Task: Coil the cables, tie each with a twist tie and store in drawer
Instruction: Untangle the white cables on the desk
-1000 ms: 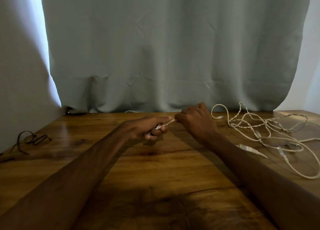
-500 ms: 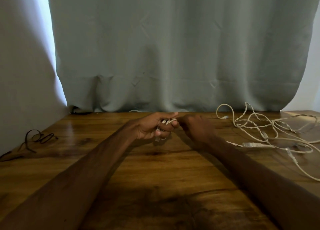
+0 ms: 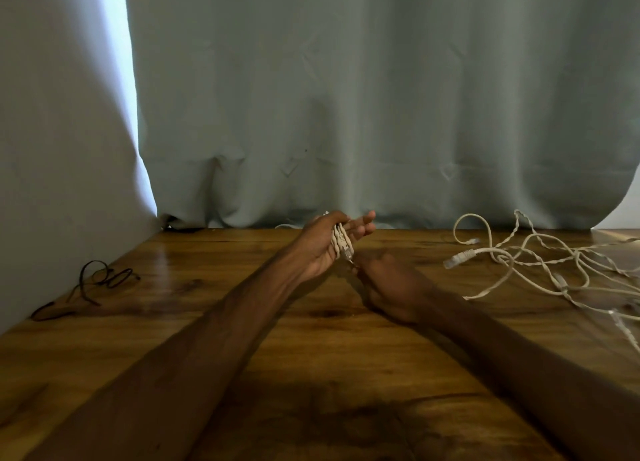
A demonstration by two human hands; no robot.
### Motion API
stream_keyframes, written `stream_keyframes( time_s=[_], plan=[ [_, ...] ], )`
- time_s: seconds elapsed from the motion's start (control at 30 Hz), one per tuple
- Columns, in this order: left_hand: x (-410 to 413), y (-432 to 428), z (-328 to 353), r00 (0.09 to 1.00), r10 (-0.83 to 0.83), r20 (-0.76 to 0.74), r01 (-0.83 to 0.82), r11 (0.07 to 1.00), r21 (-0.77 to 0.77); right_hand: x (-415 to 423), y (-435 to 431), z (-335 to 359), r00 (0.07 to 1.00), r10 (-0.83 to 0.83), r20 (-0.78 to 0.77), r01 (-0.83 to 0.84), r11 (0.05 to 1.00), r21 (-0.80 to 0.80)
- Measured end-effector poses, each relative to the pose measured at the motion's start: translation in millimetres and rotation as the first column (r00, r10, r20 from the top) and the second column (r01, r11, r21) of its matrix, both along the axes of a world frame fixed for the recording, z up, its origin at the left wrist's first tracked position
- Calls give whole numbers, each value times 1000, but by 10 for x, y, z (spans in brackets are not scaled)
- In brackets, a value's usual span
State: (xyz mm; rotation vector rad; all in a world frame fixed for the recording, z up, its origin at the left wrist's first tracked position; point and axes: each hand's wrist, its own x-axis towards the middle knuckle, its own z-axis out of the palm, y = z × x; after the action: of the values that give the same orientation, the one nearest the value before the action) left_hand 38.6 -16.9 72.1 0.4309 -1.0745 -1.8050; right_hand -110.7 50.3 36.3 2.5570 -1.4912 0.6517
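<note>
left hand (image 3: 320, 249), fingers straight, acts as former for the coil (image 3: 341, 240); right hand (image 3: 391, 287) seems to pinch its tail to wind.

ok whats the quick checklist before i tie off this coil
1. Coil secured: the white coil lies across the left hand, whose fingers are straight. Ok.
2. Loose end controlled: the right hand is at the connector end, but blur hides the pinch. Cannot tell.
3. Twist tie ready: none is plainly visible. The black strand at the left could be a cable or a tie. Cannot tell.
4. Other cables clear of the coil: the white tangle lies apart, to the right. Ok.
5. Drawer open and reachable: it is not in view. Cannot tell.
</note>
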Motion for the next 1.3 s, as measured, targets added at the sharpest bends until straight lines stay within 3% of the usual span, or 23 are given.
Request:
stream_keyframes(
  time_s=[0.13, 0.3, 0.47, 0.6, 0.77, 0.83, 0.93, 1.03, 1.17, 1.3],
  plan=[
    [8, -79, -2, 992, 113, -46, -113, 994, 13, 59, 24, -11, 997, 63, 55, -62, 998, -10],
    [23, -301, -92, 948, 318, 21, -318, 948, -5, 81, 58, -18, 986, 112, 123, -110, 994, -22],
    [55, -219, -177, 853, 449, 267, -356, 874, -332, 91, 173, 128, 949, 150, 278, -134, 988, -75],
    [12, -193, -362, 651, 629, 425, -260, 711, -653, -19, 184, 202, 946, 151, 286, -110, 982, -153],
    [-62, 39, -265, 773, 338, 537, 46, 814, -579, -224, 125, 237, 957, 83, 280, 30, 925, -380],
    [-105, 152, -200, 801, 268, 536, 76, 841, -535, -307, 103, 280, 946, 86, 311, 60, 900, -432],
    [-159, 195, -171, 817, 188, 545, 86, 896, -437, -455, 80, 336, 930, 88, 357, 79, 900, -429],
    [-144, 187, -127, 852, 5, 524, 203, 919, -338, -575, 62, 335, 924, 71, 376, 104, 900, -424],
    [-138, 240, -6, 864, -254, 435, 384, 891, -243, -612, 17, 290, 900, 28, 436, 148, 920, -364],
    [-145, 316, 29, 857, -303, 416, 435, 859, -271, -507, 45, 166, 887, 64, 457, 68, 961, -268]
  ],
)
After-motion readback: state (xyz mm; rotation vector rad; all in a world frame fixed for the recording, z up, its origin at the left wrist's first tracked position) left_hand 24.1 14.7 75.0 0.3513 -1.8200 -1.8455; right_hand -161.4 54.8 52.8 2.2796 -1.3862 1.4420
